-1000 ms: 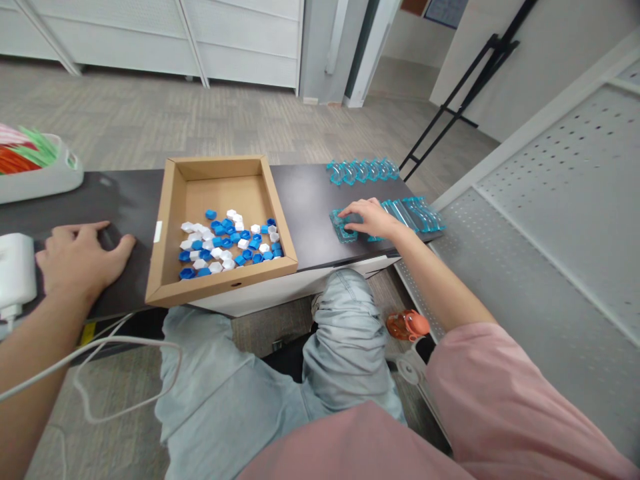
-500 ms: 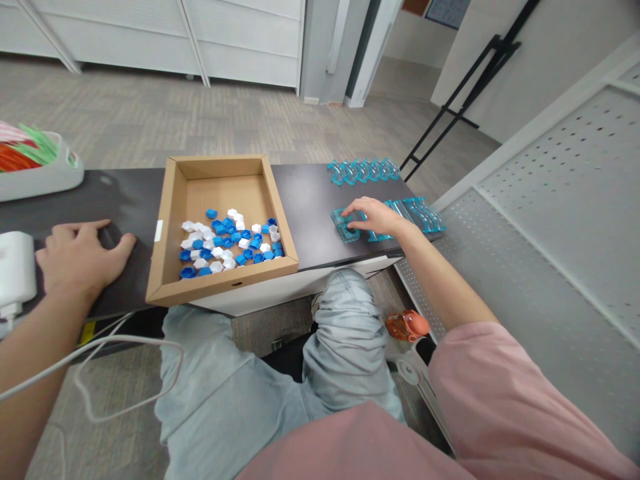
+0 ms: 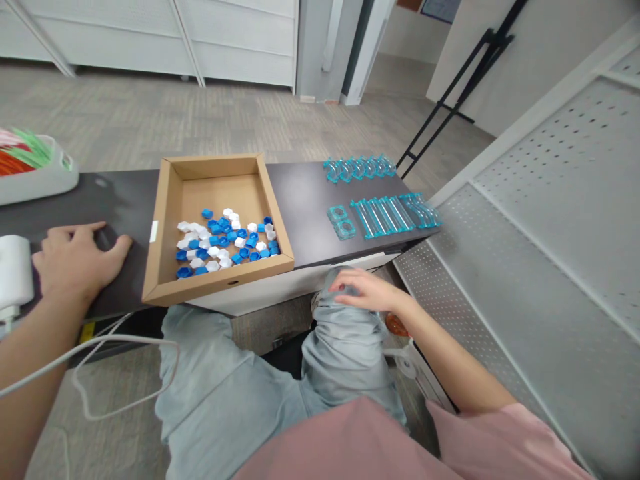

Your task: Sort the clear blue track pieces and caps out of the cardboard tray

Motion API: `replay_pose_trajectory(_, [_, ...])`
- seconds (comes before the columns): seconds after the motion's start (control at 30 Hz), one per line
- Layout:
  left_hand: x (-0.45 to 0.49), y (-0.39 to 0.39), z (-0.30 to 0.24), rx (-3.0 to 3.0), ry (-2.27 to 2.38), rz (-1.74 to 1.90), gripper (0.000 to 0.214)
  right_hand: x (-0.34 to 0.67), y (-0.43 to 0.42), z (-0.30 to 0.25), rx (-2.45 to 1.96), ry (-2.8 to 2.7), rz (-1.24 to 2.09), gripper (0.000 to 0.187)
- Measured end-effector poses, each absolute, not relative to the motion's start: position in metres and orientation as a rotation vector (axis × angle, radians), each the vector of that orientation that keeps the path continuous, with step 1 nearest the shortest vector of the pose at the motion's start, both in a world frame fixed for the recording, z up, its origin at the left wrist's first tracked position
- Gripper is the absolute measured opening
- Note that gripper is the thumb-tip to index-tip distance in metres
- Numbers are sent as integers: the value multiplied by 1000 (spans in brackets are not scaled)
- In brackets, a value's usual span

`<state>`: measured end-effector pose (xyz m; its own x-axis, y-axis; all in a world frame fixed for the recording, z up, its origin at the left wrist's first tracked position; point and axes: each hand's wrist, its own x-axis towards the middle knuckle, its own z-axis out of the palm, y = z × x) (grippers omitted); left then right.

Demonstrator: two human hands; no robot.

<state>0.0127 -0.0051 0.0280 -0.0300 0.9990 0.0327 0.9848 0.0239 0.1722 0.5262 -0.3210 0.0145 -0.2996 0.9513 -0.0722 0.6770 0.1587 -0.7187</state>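
Note:
My left hand [image 3: 83,260] lies flat on the dark tabletop with its fingers spread, between a white charger-like block [image 3: 15,270] and the cardboard tray [image 3: 153,250]. Blue and white hexagonal pieces [image 3: 225,241] are gathered in the near part of that tray. Above my right knee, my right hand [image 3: 365,289] is loosely curled, thumb and forefinger apart, with nothing visible in it. Beyond it on the tabletop are small clear teal square pieces [image 3: 341,222], a row of clear teal rods [image 3: 383,217] and curved teal pieces [image 3: 421,210]. More curved teal pieces [image 3: 359,168] line the back edge.
A white basket [image 3: 40,180] of red and green strips stands at the left end of the dark table [image 3: 305,200]. A white cable [image 3: 125,339] loops over the near left side. At right rises a perforated panel [image 3: 540,220]; an orange bottle [image 3: 397,325] is below.
My right hand has drawn back from the teal square pieces, coming toward me and down over my knee. Those pieces stay on the table. My left hand has kept its place.

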Motion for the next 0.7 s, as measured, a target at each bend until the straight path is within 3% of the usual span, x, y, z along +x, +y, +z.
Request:
replay_pose_trajectory(0.1, [17, -9, 34, 2106, 2169, 180, 108, 512, -329, -18, -1591, -2188, 990, 23])
replay_pose_trajectory(0.2, [19, -10, 36, 2107, 2169, 151, 113, 512, -324, -21, -1598, -2176, 917, 28])
replay_pose_trajectory(0.43, [17, -7, 35, 2109, 2193, 148, 116, 517, -294, 12, -2040, -1751, 148, 65])
replay_pose_trajectory(0.53, [18, -8, 36, 2106, 2193, 141, 116, 515, -286, 2, -2149, -1739, 135, 81])
replay_pose_trajectory(0.7, [18, -7, 35, 2112, 2197, 129, 116, 512, -283, -12, -2159, -1811, 154, 90])
